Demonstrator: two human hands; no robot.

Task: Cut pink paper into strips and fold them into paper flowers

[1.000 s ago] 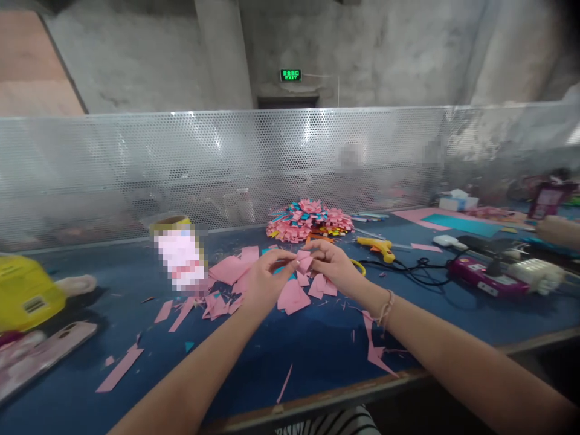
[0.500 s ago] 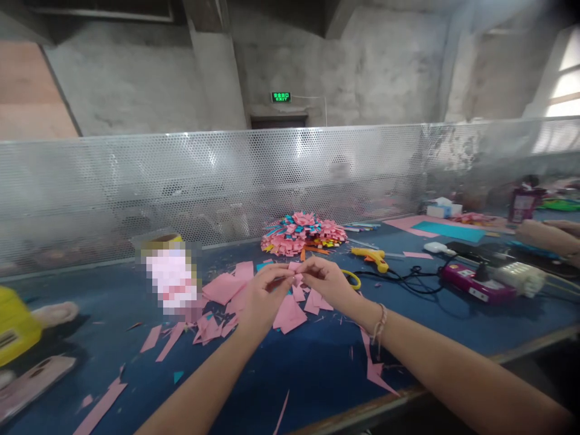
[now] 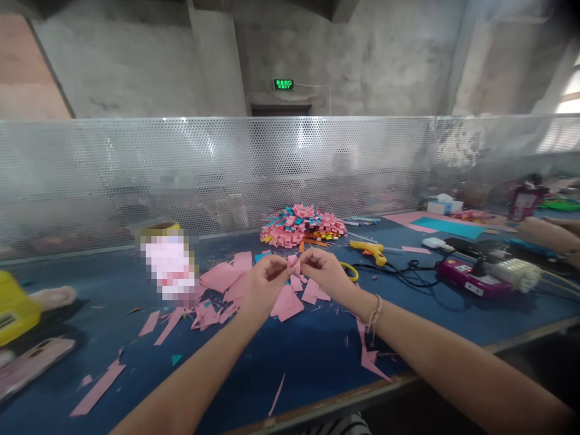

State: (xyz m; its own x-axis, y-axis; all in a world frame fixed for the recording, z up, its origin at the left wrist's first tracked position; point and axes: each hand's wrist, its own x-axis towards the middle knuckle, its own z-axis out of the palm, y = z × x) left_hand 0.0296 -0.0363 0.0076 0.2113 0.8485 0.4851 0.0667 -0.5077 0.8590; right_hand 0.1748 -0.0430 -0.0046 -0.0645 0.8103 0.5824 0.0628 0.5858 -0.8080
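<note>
Between my fingertips is a small piece of pink paper (image 3: 293, 260), pinched from both sides above the table. My left hand (image 3: 268, 282) holds its left side, thumb and forefinger closed. On the other side my right hand (image 3: 322, 272) has its thumb and forefinger pressed on the same piece. Cut pink paper pieces (image 3: 289, 304) lie under and around the hands. Just right of my right hand is a yellow ring-shaped handle (image 3: 350, 271), partly hidden by it. Behind the hands sits a heap of pink, blue and yellow folded paper pieces (image 3: 301, 225).
A yellow glue gun (image 3: 369, 251) lies to the right, its cord running toward a purple power strip (image 3: 473, 279). Pink and blue sheets (image 3: 446, 227) are farther back. At left are a blurred container (image 3: 170, 263) and a phone (image 3: 34, 368). Another person's hand (image 3: 541, 235) shows at far right.
The view has tilted slightly downward. Both hands still pinch the paper; their fingertips have shifted a little, and the pink piece now looks more curled.
</note>
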